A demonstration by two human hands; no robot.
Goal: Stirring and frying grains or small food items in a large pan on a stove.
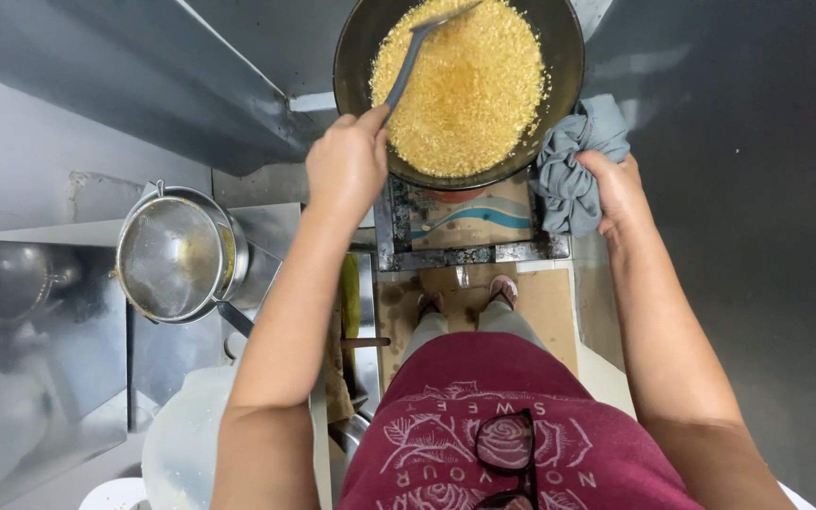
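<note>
Steel surfaces [40, 349] spread along my left side, grey and reflective, and a dark grey wall [757, 189] fills the right. Between them, straight ahead of me, sits a big dark wok [356, 57] on a square burner stand [465, 253], filled nearly to the rim with golden-yellow crumbs [469, 90]. Down on my left a metal pot [181, 255] stands on the steel counter, with a fine mesh strainer resting in its mouth and a dark handle pointing toward me. A pale round lid or plate [181, 444] lies below it, close to my elbow.

My right hand [616, 194] is closed on a bunched grey cloth [573, 165], pressing it against the wok's right edge. My left hand [347, 165] is wrapped tight around the handle of a long metal spatula [408, 61], whose blade reaches up into the crumbs near the far rim. Dark glasses [507, 444] hang from the neck of my maroon shirt [521, 425], and my feet [465, 297] show on the floor just under the burner.
</note>
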